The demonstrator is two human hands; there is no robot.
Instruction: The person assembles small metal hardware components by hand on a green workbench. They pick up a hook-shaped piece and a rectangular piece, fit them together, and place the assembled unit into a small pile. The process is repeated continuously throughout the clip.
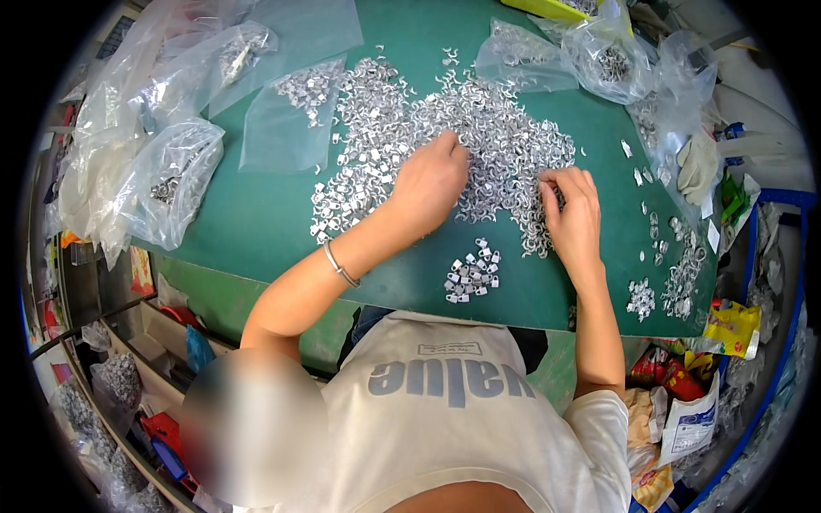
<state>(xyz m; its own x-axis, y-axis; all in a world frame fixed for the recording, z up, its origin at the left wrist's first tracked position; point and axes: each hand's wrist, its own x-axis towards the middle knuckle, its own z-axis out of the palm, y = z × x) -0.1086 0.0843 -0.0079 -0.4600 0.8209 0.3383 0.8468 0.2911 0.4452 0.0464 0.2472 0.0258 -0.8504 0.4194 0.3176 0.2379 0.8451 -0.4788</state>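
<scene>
A wide heap of small silvery metal pieces point(487, 128) spreads over the green table point(385, 278). Square, padlock-shaped bodies point(363, 175) lie mostly on its left, and curved, shackle-like pieces point(532, 224) on its right. My left hand point(432, 184) is over the middle of the heap, fingers curled closed with the tips hidden from view. At the heap's right edge my right hand point(577, 214) has its thumb and fingertips brought together; whatever is in them is too small to make out. Nearer me lies a small cluster of padlock-shaped pieces point(472, 274).
Clear plastic bags point(175, 184) with metal parts crowd the left side. More bags point(607, 64) stand at the back right beside a yellow tray point(547, 8). Loose rings and parts point(684, 274) lie along the right edge. A blue-framed rack point(782, 291) stands beyond.
</scene>
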